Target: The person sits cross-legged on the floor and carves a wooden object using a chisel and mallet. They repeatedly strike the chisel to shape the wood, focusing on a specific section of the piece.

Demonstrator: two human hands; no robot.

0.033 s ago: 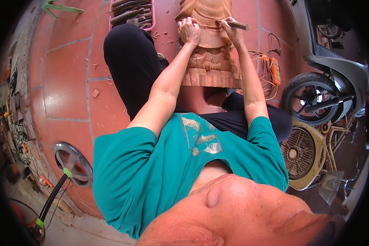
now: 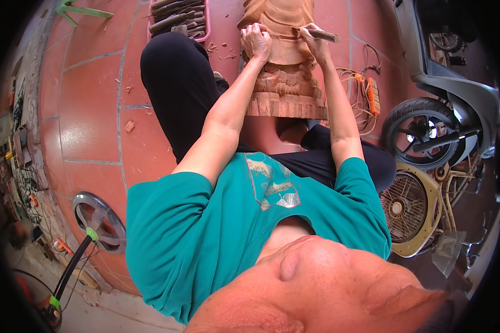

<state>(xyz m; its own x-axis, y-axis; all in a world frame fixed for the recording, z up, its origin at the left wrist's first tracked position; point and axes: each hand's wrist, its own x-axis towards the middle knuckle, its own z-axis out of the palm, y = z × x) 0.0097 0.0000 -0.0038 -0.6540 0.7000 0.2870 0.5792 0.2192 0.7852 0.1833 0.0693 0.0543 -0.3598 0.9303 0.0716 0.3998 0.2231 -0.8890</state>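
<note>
A reddish-brown wood carving (image 2: 286, 83) with draped folds and a rough, flat-cut base lies lengthwise before me, between my legs. My left hand (image 2: 256, 42) is closed at its left edge, fingers curled against the wood; the fingertips are partly hidden. My right hand (image 2: 315, 45), on the carving's right side, is closed around a carving chisel (image 2: 325, 35). The chisel's wooden handle sticks out to the right, and its working end points left over the carved folds. The blade is too small to make out.
A pink basket (image 2: 208, 22) of wooden-handled tools stands beyond my left knee. Wood chips (image 2: 129, 126) dot the red tiles. At right lie an orange power strip (image 2: 373, 97) with cords, a motorbike wheel (image 2: 422, 133) and a fan (image 2: 405, 208). A round-based stand (image 2: 114, 233) is at left.
</note>
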